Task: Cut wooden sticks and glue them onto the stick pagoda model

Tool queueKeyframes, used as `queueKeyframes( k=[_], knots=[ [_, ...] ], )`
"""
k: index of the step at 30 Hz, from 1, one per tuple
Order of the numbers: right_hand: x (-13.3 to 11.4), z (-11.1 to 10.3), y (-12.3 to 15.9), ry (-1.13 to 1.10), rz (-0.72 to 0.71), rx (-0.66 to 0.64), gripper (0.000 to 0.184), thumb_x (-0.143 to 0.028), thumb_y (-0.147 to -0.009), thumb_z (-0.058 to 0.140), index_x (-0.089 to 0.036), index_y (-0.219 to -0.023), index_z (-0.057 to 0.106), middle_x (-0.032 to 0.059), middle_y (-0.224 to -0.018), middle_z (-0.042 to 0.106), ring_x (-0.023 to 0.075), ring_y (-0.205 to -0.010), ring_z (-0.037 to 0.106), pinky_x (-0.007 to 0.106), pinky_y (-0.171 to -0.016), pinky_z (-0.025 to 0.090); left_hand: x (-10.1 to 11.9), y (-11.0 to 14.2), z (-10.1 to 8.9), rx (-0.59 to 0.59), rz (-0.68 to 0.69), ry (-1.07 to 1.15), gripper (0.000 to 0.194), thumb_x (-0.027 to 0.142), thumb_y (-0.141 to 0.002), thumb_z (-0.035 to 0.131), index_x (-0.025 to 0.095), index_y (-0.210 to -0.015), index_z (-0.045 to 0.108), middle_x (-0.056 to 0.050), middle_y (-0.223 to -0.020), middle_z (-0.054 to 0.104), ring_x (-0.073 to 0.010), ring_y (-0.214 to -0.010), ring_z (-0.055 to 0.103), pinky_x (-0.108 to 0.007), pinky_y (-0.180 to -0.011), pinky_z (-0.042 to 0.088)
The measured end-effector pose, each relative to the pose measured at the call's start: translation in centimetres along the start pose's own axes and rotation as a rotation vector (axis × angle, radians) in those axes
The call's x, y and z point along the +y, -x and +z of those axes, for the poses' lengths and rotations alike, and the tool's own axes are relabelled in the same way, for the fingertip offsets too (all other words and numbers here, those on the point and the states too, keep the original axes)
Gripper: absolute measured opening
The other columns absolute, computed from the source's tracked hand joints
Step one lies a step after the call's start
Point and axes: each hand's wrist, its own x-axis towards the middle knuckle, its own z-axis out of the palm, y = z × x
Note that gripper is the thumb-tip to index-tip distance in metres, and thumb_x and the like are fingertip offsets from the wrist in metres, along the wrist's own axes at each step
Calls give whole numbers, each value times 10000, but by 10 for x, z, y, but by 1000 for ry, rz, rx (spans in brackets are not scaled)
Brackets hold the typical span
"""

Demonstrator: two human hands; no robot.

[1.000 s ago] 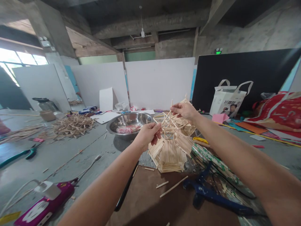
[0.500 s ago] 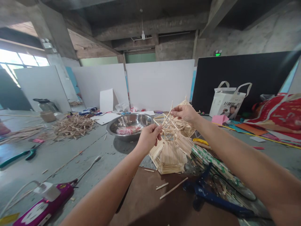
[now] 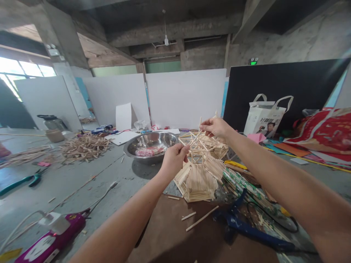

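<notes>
My left hand (image 3: 175, 157) is pinched closed at the lower end of a thin wooden stick (image 3: 195, 140) that slants up to the right. At the upper end, my right hand (image 3: 216, 128) has its thumb and fingertips closed on the stick. Both hands are over a small model built of wooden sticks (image 3: 201, 179), with an open frame above stacked, sloping stick panels. Part of the frame is hidden behind my fingers. Behind it, partly covered by my right hand, stands another stick structure (image 3: 219, 150). A blue glue gun (image 3: 244, 226) lies near my right forearm.
Left of the model is a steel basin (image 3: 131, 151) with red-and-white packets. Beyond are a stick pile (image 3: 83, 146) and pliers (image 3: 35, 179). A purple power strip (image 3: 65, 230) with cables lies at front left. Loose sticks (image 3: 201, 218) lie on a brown board (image 3: 170, 233).
My right hand has risen slightly, and its forearm has shifted a little, showing a yellow item beneath it. My left hand stays nearly in place.
</notes>
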Motion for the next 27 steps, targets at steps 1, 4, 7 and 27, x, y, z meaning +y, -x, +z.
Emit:
queueKeyframes(
  k=[1, 4, 7, 27],
  knots=[
    [-2, 0, 0, 3, 7, 6, 112, -190, -622, 622, -146, -667, 530, -11, -542, 548, 48, -398, 445, 178, -367, 320, 0, 0, -1, 17, 22, -56, 337, 427, -743, 356, 157, -567, 456, 30, -458, 480, -47, -352, 385, -175, -388, 287],
    [-11, -1, 1, -14, 4, 22, 107, -173, -628, 617, -152, -656, 516, -16, -519, 546, 42, -374, 421, 178, -357, 314, 2, 2, -3, 75, 85, -243, 348, 416, -743, 359, 157, -531, 454, 22, -461, 477, -62, -411, 395, -189, -434, 276],
    [-18, -1, 3, -50, -11, 31, 129, -150, -622, 621, -155, -670, 501, -19, -508, 542, 40, -361, 407, 180, -356, 324, 4, 2, -5, 145, 150, -396, 325, 426, -734, 373, 165, -577, 485, 21, -483, 476, -76, -454, 393, -201, -453, 250],
    [-31, -6, 10, -88, -99, 29, 159, -198, -657, 603, -142, -750, 486, -18, -534, 549, 41, -373, 441, 170, -368, 368, 36, -33, -20, -125, 133, -265, 242, 358, -649, 481, 133, -578, 535, 18, -499, 474, -47, -453, 353, -195, -443, 255]
  ],
)
